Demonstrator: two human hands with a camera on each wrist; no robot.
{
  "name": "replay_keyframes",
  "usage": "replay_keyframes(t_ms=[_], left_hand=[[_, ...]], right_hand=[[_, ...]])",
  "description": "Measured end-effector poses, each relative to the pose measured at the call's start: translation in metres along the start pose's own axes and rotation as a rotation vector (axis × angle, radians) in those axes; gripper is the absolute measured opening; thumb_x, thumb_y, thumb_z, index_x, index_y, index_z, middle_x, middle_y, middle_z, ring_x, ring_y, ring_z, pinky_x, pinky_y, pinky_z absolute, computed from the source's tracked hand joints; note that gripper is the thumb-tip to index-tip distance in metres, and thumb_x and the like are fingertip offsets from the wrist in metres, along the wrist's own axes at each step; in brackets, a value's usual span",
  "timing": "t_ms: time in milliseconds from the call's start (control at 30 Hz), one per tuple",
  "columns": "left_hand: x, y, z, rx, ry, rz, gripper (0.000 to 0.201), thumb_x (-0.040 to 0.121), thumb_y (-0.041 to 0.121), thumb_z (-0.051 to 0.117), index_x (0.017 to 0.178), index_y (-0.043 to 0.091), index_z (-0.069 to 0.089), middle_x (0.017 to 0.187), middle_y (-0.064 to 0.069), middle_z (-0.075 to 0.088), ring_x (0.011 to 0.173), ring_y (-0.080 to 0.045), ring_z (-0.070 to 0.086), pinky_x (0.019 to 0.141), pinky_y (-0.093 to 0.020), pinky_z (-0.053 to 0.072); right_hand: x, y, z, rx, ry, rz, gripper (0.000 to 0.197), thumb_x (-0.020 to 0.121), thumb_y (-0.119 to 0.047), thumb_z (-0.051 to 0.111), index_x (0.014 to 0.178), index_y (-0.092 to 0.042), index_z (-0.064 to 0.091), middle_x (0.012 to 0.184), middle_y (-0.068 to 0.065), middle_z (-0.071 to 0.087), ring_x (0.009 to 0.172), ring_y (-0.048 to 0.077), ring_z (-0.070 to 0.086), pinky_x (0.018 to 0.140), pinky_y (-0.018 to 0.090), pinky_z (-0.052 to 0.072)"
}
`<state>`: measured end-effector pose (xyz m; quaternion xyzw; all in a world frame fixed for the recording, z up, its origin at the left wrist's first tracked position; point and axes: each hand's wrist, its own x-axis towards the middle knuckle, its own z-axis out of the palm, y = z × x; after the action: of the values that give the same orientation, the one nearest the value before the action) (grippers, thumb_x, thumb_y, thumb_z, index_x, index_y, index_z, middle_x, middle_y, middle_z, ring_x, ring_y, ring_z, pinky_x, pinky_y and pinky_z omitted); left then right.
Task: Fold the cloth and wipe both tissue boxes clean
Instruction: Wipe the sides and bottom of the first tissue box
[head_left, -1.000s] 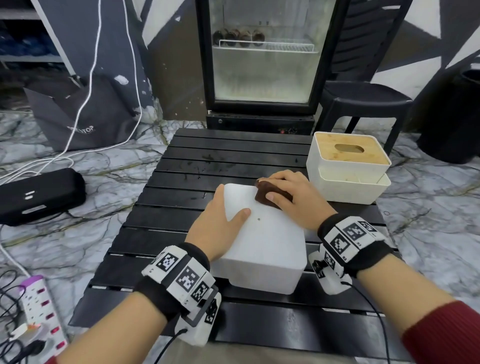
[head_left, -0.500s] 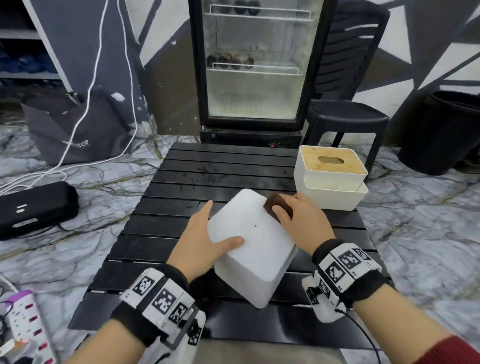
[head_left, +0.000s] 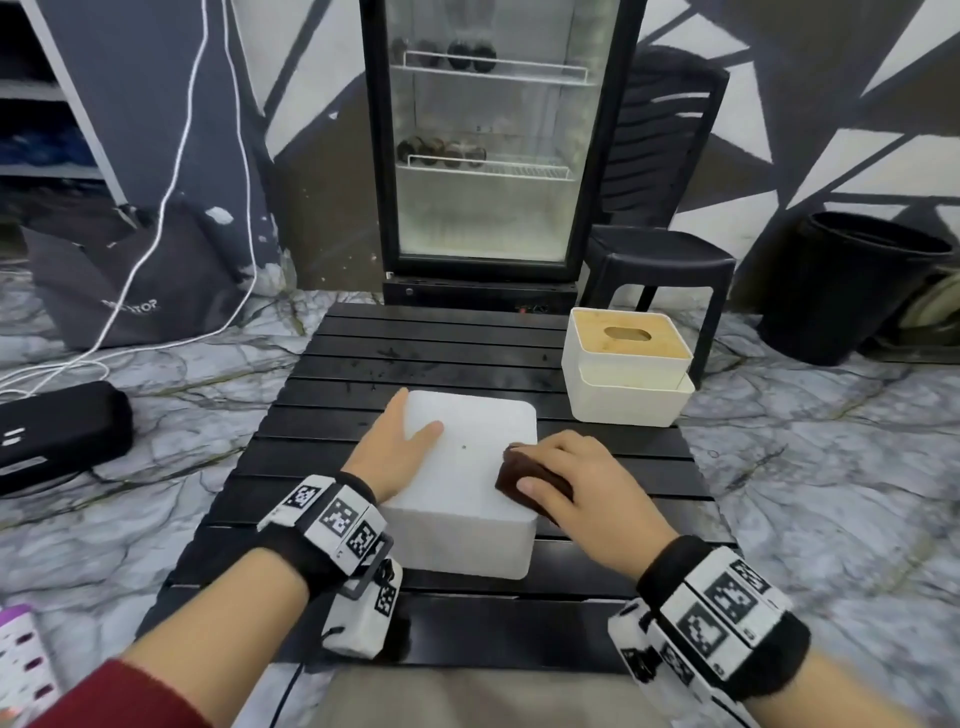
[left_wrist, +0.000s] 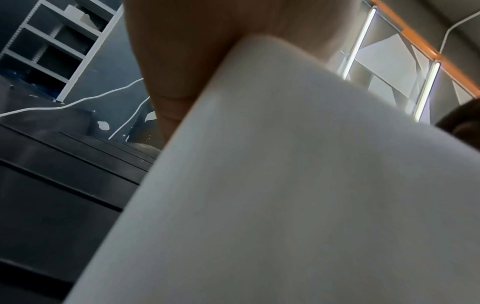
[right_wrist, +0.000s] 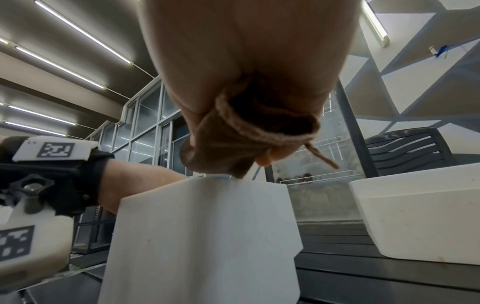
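Note:
A plain white tissue box (head_left: 467, 478) lies on the black slatted table (head_left: 363, 364), its blank face up. My left hand (head_left: 400, 447) holds its left side, thumb on top and fingers down the far-left edge; in the left wrist view the white box (left_wrist: 285, 185) fills the frame. My right hand (head_left: 576, 483) grips a folded brown cloth (head_left: 524, 480) and presses it on the box's near right corner; the right wrist view shows the cloth (right_wrist: 233, 139) bunched in the palm above the box (right_wrist: 202, 236). A second white box with a wooden lid (head_left: 626, 364) stands at the table's far right.
A glass-door fridge (head_left: 483, 145) and a black chair (head_left: 660, 249) stand behind the table. On the marble floor: a dark bag (head_left: 124, 275), white cables (head_left: 171, 182), a black case (head_left: 57, 436) at left, a black bin (head_left: 852, 280) at right, a power strip (head_left: 26, 660) near left.
My right hand slid the cloth from the box's far edge back to its near right corner. The box turned square to me under my left hand. The head view lifted.

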<state>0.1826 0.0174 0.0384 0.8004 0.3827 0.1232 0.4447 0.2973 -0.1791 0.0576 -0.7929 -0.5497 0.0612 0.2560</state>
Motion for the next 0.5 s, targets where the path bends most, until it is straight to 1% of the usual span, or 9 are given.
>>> replay_keyframes(t_ms=[33, 100, 233, 333, 433, 500], left_hand=[[0.0, 0.001, 0.001, 0.014, 0.001, -0.002, 0.069, 0.096, 0.039, 0.046, 0.151, 0.02, 0.009, 0.156, -0.004, 0.023, 0.14, -0.024, 0.028, 0.113, -0.035, 0.024], [0.001, 0.002, 0.002, 0.037, 0.0, -0.015, 0.069, 0.097, 0.039, 0.045, 0.152, 0.021, 0.006, 0.156, -0.006, 0.024, 0.139, -0.026, 0.029, 0.112, -0.037, 0.024], [0.0, 0.0, 0.002, 0.064, -0.007, -0.022, 0.067, 0.098, 0.037, 0.043, 0.152, 0.023, 0.004, 0.151, -0.013, 0.034, 0.133, -0.03, 0.039, 0.108, -0.038, 0.03], [-0.001, -0.001, 0.003, 0.082, 0.001, -0.011, 0.067, 0.098, 0.038, 0.041, 0.152, 0.023, 0.004, 0.148, -0.014, 0.038, 0.129, -0.031, 0.042, 0.105, -0.04, 0.033], [0.0, -0.001, 0.003, 0.097, 0.006, -0.009, 0.066, 0.098, 0.039, 0.041, 0.151, 0.024, 0.005, 0.146, -0.014, 0.04, 0.127, -0.031, 0.044, 0.104, -0.04, 0.034], [0.001, -0.002, 0.003, 0.102, 0.006, -0.005, 0.066, 0.098, 0.039, 0.041, 0.151, 0.024, 0.006, 0.146, -0.014, 0.04, 0.128, -0.031, 0.044, 0.104, -0.04, 0.034]], right_hand=[[0.001, -0.004, 0.001, -0.001, -0.019, -0.034, 0.037, 0.092, -0.037, 0.047, 0.129, -0.031, 0.048, 0.116, -0.01, 0.05, 0.105, 0.012, 0.04, 0.091, 0.022, 0.034], [0.005, -0.012, 0.006, -0.031, -0.038, -0.093, 0.036, 0.093, -0.036, 0.047, 0.128, -0.03, 0.049, 0.118, -0.009, 0.05, 0.106, 0.014, 0.039, 0.095, 0.029, 0.036], [0.013, -0.019, 0.019, -0.088, -0.049, -0.167, 0.037, 0.092, -0.037, 0.047, 0.128, -0.029, 0.05, 0.124, -0.006, 0.05, 0.114, 0.017, 0.037, 0.097, 0.037, 0.035], [0.021, -0.016, 0.029, -0.086, -0.06, -0.187, 0.038, 0.091, -0.037, 0.048, 0.129, -0.03, 0.05, 0.126, -0.006, 0.048, 0.115, 0.016, 0.036, 0.096, 0.036, 0.034], [0.035, -0.009, 0.033, -0.096, -0.049, -0.185, 0.037, 0.091, -0.038, 0.049, 0.128, -0.032, 0.05, 0.125, -0.007, 0.047, 0.115, 0.015, 0.035, 0.087, 0.03, 0.03], [0.046, -0.004, 0.034, -0.099, -0.037, -0.176, 0.036, 0.091, -0.037, 0.049, 0.127, -0.032, 0.051, 0.125, -0.006, 0.047, 0.115, 0.016, 0.034, 0.086, 0.031, 0.028]])
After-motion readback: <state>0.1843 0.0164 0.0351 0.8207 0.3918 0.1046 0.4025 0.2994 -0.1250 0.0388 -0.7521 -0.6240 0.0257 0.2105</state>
